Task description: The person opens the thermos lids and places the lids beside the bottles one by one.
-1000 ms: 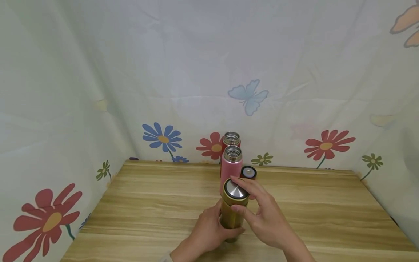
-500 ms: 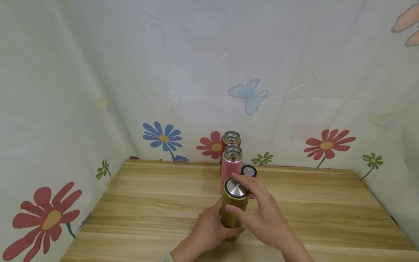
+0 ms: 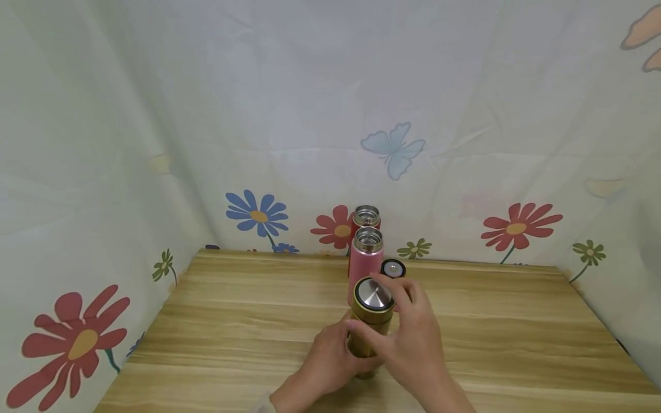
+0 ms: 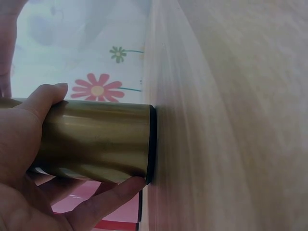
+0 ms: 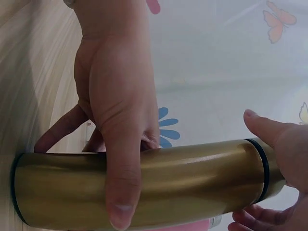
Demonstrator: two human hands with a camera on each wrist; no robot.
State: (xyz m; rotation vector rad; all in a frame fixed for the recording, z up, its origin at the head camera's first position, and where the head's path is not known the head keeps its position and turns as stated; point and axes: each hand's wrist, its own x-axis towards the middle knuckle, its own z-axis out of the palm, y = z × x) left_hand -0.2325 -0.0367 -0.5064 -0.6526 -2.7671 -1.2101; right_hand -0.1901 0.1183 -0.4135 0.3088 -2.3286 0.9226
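A gold thermos [image 5: 197, 178] stands upright on the wooden table, its lid [image 3: 374, 294] topped with a shiny steel disc ringed in black. My left hand [image 3: 330, 355] grips the lower body, thumb across the near side and fingers round the back. My right hand [image 3: 415, 335] holds the lid, index finger at the top's far edge and thumb reaching across to the left side. Seen from the right wrist, a dark ring marks where lid and body meet. Just behind stands a pink thermos [image 3: 365, 265] with its steel mouth uncovered.
Behind the pink one is a red thermos [image 3: 356, 229], also lidless. An upturned lid [image 3: 394, 268] shows to the right of the pink thermos. A flower-printed curtain [image 3: 289, 143] encloses the back and sides of the table [image 3: 248, 321].
My right hand has turned around the lid, its thumb sliding leftward across the front and its fingers bending more. The left hand keeps its grip low on the gold thermos.
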